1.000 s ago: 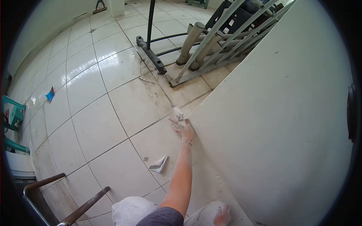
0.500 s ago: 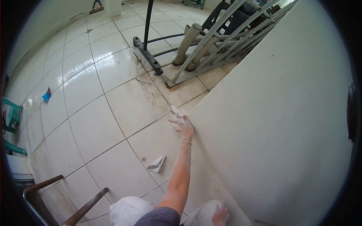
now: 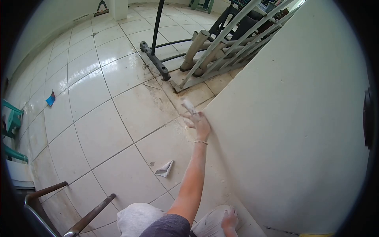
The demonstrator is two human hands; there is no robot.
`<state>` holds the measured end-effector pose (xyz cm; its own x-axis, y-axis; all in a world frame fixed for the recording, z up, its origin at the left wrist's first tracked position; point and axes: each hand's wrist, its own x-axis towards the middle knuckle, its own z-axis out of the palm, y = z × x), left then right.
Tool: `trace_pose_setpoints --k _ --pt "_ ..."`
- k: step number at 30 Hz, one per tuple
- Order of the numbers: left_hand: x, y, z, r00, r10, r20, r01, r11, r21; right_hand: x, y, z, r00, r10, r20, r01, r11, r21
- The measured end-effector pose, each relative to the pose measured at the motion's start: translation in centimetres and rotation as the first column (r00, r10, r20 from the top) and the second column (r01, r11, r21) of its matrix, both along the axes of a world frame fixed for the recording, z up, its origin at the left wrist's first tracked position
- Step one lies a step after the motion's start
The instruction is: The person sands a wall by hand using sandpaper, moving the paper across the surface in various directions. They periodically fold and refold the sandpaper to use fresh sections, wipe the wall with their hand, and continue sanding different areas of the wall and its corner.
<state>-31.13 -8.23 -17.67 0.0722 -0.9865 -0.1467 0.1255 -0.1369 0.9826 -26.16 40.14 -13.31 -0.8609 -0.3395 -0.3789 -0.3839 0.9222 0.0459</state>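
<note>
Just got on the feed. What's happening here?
A person is reaching forward with the left hand, pinching a small whitish piece close to the edge of the white wall. Both the piece and the fingers are blurred, so I can't tell what it is or whether it touches the wall. A folded scrap lies on the tiled floor beside the forearm. What looks like the right hand rests on the person's leg.
</note>
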Motion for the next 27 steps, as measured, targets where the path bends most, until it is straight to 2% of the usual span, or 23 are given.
trace_pose_setpoints --k 1,2,5,8,11,14,16,18,20,21,23,25,27 --pt "0.1 0.5 5.2 0.998 0.025 0.057 -0.014 0.982 -0.19 0.1 0.0 0.2 1.0 0.001 0.0 -0.001 1.0 0.005" --pt "0.4 1.2 7.6 0.992 0.055 0.113 -0.01 0.93 -0.368 0.1 0.1 -0.1 1.0 0.002 -0.006 -0.002 1.0 0.001" --pt "1.0 2.0 4.8 0.998 0.051 0.046 -0.046 0.993 -0.113 0.1 0.8 -0.7 1.0 -0.004 0.0 0.004 1.0 0.006" --pt "0.6 0.9 1.9 0.995 0.085 -0.058 -0.078 0.991 0.113 -0.2 0.4 -0.1 1.0 -0.02 0.017 0.02 1.0 0.012" --pt "1.2 1.2 -4.0 0.984 -0.09 0.153 0.053 0.971 0.233 -0.5 0.5 -0.5 1.0 -0.018 0.002 0.018 1.0 0.003" --pt "0.1 1.8 2.4 0.984 -0.025 0.175 0.055 0.985 -0.165 -0.5 0.9 -1.1 0.999 0.015 -0.034 -0.014 1.0 0.021" --pt "0.1 2.3 7.5 0.994 -0.06 0.095 0.088 0.941 -0.326 0.1 0.0 -0.2 1.0 -0.008 -0.019 0.009 0.999 0.05" --pt "-0.1 2.6 5.0 0.999 -0.02 -0.048 0.016 0.997 -0.078 0.0 0.0 0.3 1.0 -0.021 0.019 0.02 0.999 0.032" --pt "-1.2 1.9 1.8 0.978 0.077 -0.194 -0.044 0.985 0.169 -0.4 0.0 0.2 0.999 -0.017 0.028 0.017 1.0 0.005" --pt "-0.4 1.9 -1.4 0.995 -0.047 -0.082 0.066 0.967 0.245 -0.4 0.3 0.0 1.0 -0.015 0.026 0.016 1.0 -0.009" --pt "-0.7 4.2 -4.3 0.971 0.177 0.158 -0.233 0.841 0.488 -0.5 0.5 -0.5 1.0 -0.009 0.018 0.009 1.0 -0.014" --pt "-0.3 8.0 -8.6 0.949 0.131 0.286 -0.222 0.922 0.317 -0.5 0.6 -0.4 1.0 0.001 0.011 -0.001 1.0 0.014" --pt "-1.4 12.1 -9.6 0.972 0.151 0.179 -0.199 0.936 0.291 -0.4 0.2 -0.1 1.0 0.017 -0.016 -0.017 1.0 0.005"
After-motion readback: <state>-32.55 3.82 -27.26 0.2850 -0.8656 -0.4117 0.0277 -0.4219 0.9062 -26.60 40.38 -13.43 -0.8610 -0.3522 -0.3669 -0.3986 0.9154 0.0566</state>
